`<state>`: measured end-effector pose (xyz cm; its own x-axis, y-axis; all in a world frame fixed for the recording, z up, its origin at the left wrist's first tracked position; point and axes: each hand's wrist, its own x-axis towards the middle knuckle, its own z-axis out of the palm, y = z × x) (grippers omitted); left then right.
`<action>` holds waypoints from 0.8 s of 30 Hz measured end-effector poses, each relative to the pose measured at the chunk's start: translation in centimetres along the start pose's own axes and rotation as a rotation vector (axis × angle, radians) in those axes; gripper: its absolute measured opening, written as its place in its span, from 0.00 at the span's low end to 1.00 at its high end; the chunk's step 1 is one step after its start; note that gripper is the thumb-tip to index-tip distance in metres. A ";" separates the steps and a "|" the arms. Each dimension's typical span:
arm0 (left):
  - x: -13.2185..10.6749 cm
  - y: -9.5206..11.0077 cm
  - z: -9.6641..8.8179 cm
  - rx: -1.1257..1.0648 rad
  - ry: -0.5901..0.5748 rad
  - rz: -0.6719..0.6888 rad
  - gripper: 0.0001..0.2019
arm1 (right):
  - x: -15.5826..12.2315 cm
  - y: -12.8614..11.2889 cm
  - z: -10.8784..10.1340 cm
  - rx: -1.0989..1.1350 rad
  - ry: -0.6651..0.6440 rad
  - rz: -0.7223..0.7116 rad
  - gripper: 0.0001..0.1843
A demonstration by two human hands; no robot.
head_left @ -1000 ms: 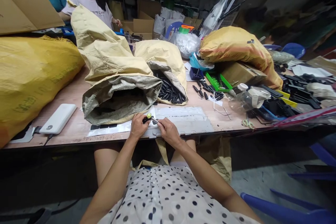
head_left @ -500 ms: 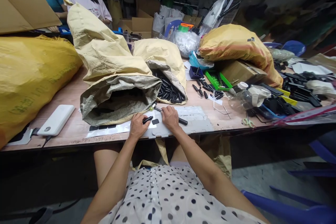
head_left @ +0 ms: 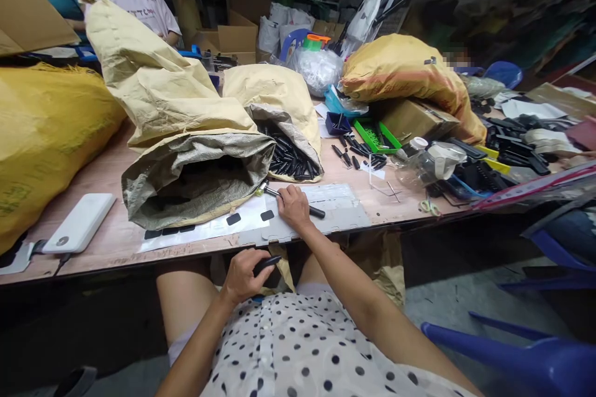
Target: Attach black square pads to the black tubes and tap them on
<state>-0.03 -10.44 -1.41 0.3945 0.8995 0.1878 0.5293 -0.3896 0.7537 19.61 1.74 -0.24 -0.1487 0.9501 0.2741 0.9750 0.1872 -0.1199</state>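
My left hand [head_left: 244, 274] is closed around a short black tapered piece [head_left: 267, 264], held over my lap in front of the table edge. My right hand [head_left: 293, 206] rests on the grey board [head_left: 342, 201], wrapped round a hammer [head_left: 317, 213]. The hammer's black grip sticks out to the right, and its small yellowish head lies by the sack mouth. Beside it, black rounded patches [head_left: 267, 215] lie on a white sheet [head_left: 209, 228]. An open beige sack [head_left: 195, 217] lies just behind; its dark inside hides what it holds. A second sack [head_left: 279, 87] shows many black pieces [head_left: 291, 158].
A white power bank [head_left: 80, 223] with a cable and a full yellow sack [head_left: 51, 142] are on the left. To the right are a green tray [head_left: 376, 136], loose black parts, a clear jar [head_left: 423, 164] and scissors [head_left: 429, 208]. Another person [head_left: 135, 15] sits across the table.
My left hand has drawn back from the board toward my lap with the black piece, uncovering a patch on the sheet. My right hand stays on the hammer. The view has shifted slightly.
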 end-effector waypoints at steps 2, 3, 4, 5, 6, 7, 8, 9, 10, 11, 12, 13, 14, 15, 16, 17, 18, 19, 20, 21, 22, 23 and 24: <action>-0.8 -1.1 1.1 0.061 -0.061 -0.180 0.06 | 0.0 0.0 0.0 0.002 0.002 0.002 0.11; -1.0 -1.8 1.6 0.094 -0.085 -0.274 0.06 | 0.0 0.0 0.0 0.002 0.004 0.004 0.11; -1.1 -2.5 2.0 0.122 -0.103 -0.348 0.06 | 0.0 -0.1 0.0 0.002 0.005 0.005 0.11; -1.1 -3.1 2.3 0.142 -0.117 -0.400 0.06 | 0.0 -0.1 0.0 0.002 0.005 0.007 0.11; -1.1 -3.5 2.6 0.157 -0.134 -0.434 0.07 | 0.1 -0.1 -0.1 0.002 0.003 0.009 0.11; -1.0 -3.8 2.7 0.168 -0.152 -0.457 0.07 | 0.1 -0.1 -0.1 0.002 0.001 0.011 0.11; -0.9 -3.9 2.7 0.178 -0.171 -0.477 0.07 | 0.1 -0.1 -0.1 0.003 -0.002 0.011 0.11; -0.8 -3.7 2.5 0.185 -0.192 -0.495 0.07 | 0.1 -0.1 -0.2 0.003 -0.005 0.011 0.11; -0.7 -3.3 2.1 0.177 -0.218 -0.502 0.07 | 0.1 -0.1 -0.2 0.002 -0.006 0.010 0.11; -0.5 -2.8 1.6 0.148 -0.249 -0.494 0.07 | 0.0 -0.1 -0.2 0.001 -0.006 0.007 0.11; -0.2 -2.1 0.9 0.095 -0.283 -0.473 0.07 | 0.0 -0.1 -0.2 0.000 -0.004 0.005 0.11; 0.2 -1.4 0.0 0.023 -0.318 -0.444 0.08 | 0.0 -0.1 -0.1 -0.001 0.000 0.002 0.10; 0.8 -0.8 -1.1 -0.053 -0.345 -0.417 0.09 | 0.0 -0.1 -0.1 -0.001 0.004 0.001 0.10; 1.5 -0.3 -2.4 -0.116 -0.343 -0.394 0.12 | 0.0 -0.1 -0.1 -0.001 0.008 0.001 0.10; 2.3 0.1 -3.7 -0.147 -0.297 -0.385 0.15 | 0.0 -0.1 -0.1 -0.001 0.011 0.002 0.10; 3.3 0.2 -5.2 -0.136 -0.198 -0.388 0.17 | 0.0 -0.1 -0.1 -0.001 0.013 0.004 0.10; 4.3 0.1 -6.7 -0.082 -0.054 -0.404 0.17 | 0.0 -0.1 -0.1 0.000 0.013 0.006 0.09; 5.4 -0.2 -8.1 0.006 0.112 -0.441 0.16 | 0.0 -0.1 -0.1 0.000 0.012 0.009 0.09; 6.4 -0.8 -9.5 0.116 0.273 -0.501 0.15 | 0.0 -0.1 -0.1 0.002 0.011 0.011 0.09; 7.4 -1.4 -10.7 0.222 0.410 -0.580 0.17 | 0.1 -0.2 -0.1 0.003 0.011 0.012 0.10; 8.2 -2.0 -11.8 0.302 0.514 -0.673 0.19 | 0.1 -0.2 0.0 0.005 0.012 0.011 0.10; 9.0 -2.7 -12.7 0.342 0.572 -0.740 0.21 | 0.1 -0.2 0.0 0.008 0.017 0.008 0.10; 9.6 -3.2 -13.3 0.348 0.594 -0.792 0.22 | 0.1 -0.2 0.1 0.011 0.023 0.004 0.10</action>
<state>-7.98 2.06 6.34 -0.5414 0.8379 0.0695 0.6989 0.4026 0.5912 19.41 1.83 -0.27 -0.1407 0.9451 0.2950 0.9738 0.1859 -0.1312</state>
